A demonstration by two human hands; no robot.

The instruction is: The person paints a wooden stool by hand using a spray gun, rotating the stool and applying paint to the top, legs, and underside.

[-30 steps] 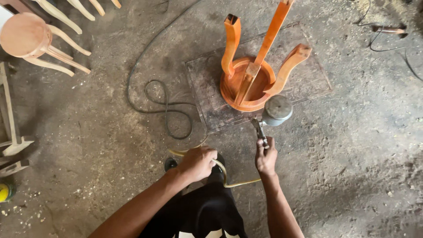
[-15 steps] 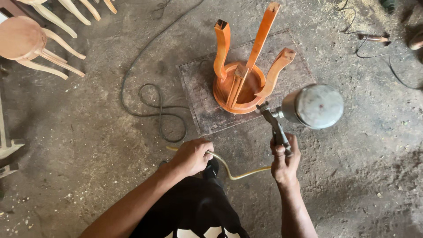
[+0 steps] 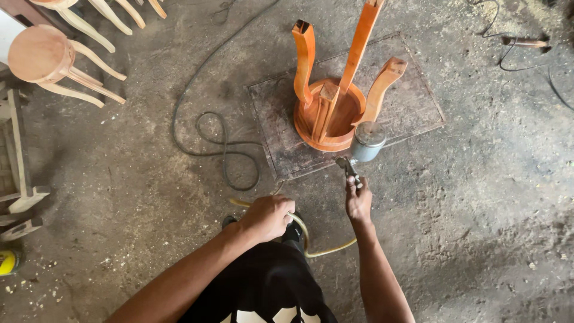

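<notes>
Fingers [image 3: 357, 190] of the right hand [image 3: 359, 202] are clamping the spray gun [image 3: 360, 149], left hand [image 3: 270, 216] gripping the hose [image 3: 326, 250], which risks snagging and tipping the upturned orange stool [image 3: 335, 98].

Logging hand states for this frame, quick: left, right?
Left hand: closed on the yellow hose.
Right hand: closed on the spray gun, beside the orange stool.

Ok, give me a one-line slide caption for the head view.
Right hand aims a spray gun at an upturned orange stool on a board; left hand grips the yellow hose.
</notes>
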